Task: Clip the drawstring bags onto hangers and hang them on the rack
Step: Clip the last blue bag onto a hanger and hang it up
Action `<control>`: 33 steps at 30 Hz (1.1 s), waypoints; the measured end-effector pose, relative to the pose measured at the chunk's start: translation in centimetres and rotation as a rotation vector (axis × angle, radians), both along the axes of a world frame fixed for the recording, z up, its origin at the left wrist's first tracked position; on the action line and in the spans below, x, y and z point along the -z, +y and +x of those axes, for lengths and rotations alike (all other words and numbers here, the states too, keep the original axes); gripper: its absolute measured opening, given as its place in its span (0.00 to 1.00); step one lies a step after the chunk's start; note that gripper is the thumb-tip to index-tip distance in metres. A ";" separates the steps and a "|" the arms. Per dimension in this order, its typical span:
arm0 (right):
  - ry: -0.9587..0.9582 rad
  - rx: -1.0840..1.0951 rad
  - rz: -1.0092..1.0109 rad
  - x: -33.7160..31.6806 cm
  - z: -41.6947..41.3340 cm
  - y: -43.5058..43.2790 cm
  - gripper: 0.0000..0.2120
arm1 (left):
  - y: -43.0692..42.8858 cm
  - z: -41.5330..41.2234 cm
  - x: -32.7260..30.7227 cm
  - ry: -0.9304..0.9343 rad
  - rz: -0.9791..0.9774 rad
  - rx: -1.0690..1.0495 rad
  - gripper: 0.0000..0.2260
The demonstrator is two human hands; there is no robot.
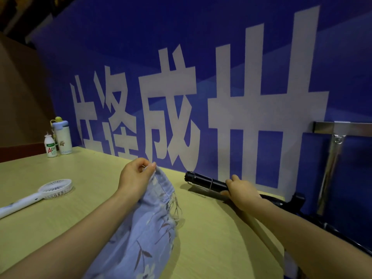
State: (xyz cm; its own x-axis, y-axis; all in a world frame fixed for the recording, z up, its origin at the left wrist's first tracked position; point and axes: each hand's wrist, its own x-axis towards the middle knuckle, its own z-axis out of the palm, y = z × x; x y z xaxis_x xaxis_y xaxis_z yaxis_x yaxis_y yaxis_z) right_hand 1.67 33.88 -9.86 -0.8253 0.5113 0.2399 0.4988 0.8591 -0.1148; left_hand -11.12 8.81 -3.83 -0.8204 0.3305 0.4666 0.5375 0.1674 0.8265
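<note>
- Centrally, the drawstring bag (149, 228) hangs and drapes between the two forearms, over the near part of the table (60, 228), and runs off the lower edge of the view
- Its cloth is a pale blue-lilac, printed with thin brown twigs and leaves and a few whitish blossoms; it looks soft and creased
- A stitched hem band crosses the bag near its top, and a tuft of pale loose threads or cord ends sticks out at its right side, just below that band
- The left hand (136, 178) holds the bag up by its top corner, the thumb and curled fingers pinching the hem
- The right hand (240, 193) is wrapped round the black hanger (203, 182), fingers curled over its bar
- The hanger is a dark bar with a thin metal wire clip across it just left of the hand; its free end points left, low over the far edge of the table, and whether it rests on the wood cannot be told
- The bag and the hanger are apart, near each other
- The rack (332, 158), a shiny metal crossbar on a post, stands at the right, against the blue banner (181, 57) with large white characters
- On the table's left lie a white handheld fan (56, 188) and, farther back, a small white drink bottle (49, 147) just beside a white flask (63, 137) with a blue lid
</note>
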 end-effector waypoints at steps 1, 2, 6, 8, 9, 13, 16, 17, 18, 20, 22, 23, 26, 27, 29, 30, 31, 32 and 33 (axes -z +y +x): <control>0.013 -0.010 -0.003 -0.3 0.4 -0.5 0.19 | -0.6 0.3 -0.3 0.001 0.000 -0.012 0.11; 0.033 -0.019 -0.003 -0.7 0.8 -0.9 0.19 | -1.2 0.5 -0.6 0.003 -0.002 -0.029 0.11; 0.111 -0.037 0.005 -2.1 2.7 -2.8 0.19 | -4.8 1.7 -2.0 -0.013 0.027 -0.130 0.11; 0.083 -0.057 0.048 -2.8 3.6 -4.1 0.19 | -6.4 2.3 -2.3 -0.031 0.044 -0.178 0.11; 0.054 -0.078 0.072 -3.2 4.0 -4.9 0.18 | -7.1 2.7 -2.5 -0.034 0.046 -0.193 0.11; 0.006 -0.191 0.231 -5.2 5.1 -8.5 0.16 | -9.2 4.3 -3.1 -0.012 0.030 -0.204 0.10; 0.113 -0.292 0.373 -7.7 5.6 -11.9 0.16 | -10.9 5.6 -3.7 0.003 0.036 -0.238 0.12; 0.172 -0.317 0.396 -8.5 5.7 -12.9 0.16 | -11.5 5.8 -3.9 0.002 0.043 -0.259 0.13; 0.234 -0.344 0.416 -9.3 5.8 -13.5 0.17 | -11.8 5.8 -4.0 -0.012 0.056 -0.279 0.14; 0.347 -0.414 0.487 -10.8 5.9 -15.2 0.17 | -13.6 6.0 -4.8 -0.030 0.097 -0.335 0.15; 0.440 -0.472 0.559 -12.0 6.0 -16.2 0.17 | -15.0 6.1 -5.7 -0.052 0.127 -0.357 0.15; 0.466 -0.510 0.584 -12.5 6.0 -17.2 0.18 | -16.1 6.3 -6.2 -0.059 0.144 -0.372 0.15; 0.519 -0.649 0.694 -14.0 6.2 -20.7 0.18 | -19.0 6.9 -7.8 -0.061 0.174 -0.403 0.15; 0.534 -0.698 0.737 -14.5 6.3 -21.9 0.18 | -19.9 7.1 -8.3 -0.064 0.182 -0.408 0.15; 0.542 -0.774 0.792 -15.5 6.6 -24.3 0.17 | -22.0 7.5 -9.2 -0.069 0.204 -0.430 0.15; 0.550 -0.791 0.816 -16.0 6.7 -25.0 0.17 | -22.9 7.5 -9.5 -0.069 0.213 -0.426 0.16; 0.563 -0.811 0.837 -16.4 6.9 -25.9 0.17 | -24.1 7.5 -9.7 -0.065 0.211 -0.422 0.16; 0.568 -0.823 0.855 -16.8 7.1 -26.7 0.18 | -25.2 7.4 -9.9 -0.058 0.204 -0.422 0.15; 0.561 -0.840 0.874 -17.0 7.3 -27.7 0.18 | -26.4 7.5 -10.1 -0.044 0.200 -0.440 0.15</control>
State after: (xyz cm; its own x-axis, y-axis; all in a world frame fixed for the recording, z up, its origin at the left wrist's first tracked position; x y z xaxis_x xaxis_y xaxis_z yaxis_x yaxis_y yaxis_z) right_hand 8.94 6.20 7.18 -0.4944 -0.5943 0.6343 -0.1477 0.7765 0.6125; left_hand -3.57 -17.62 6.30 -0.8825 -0.1449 0.4474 0.4154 0.2061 0.8860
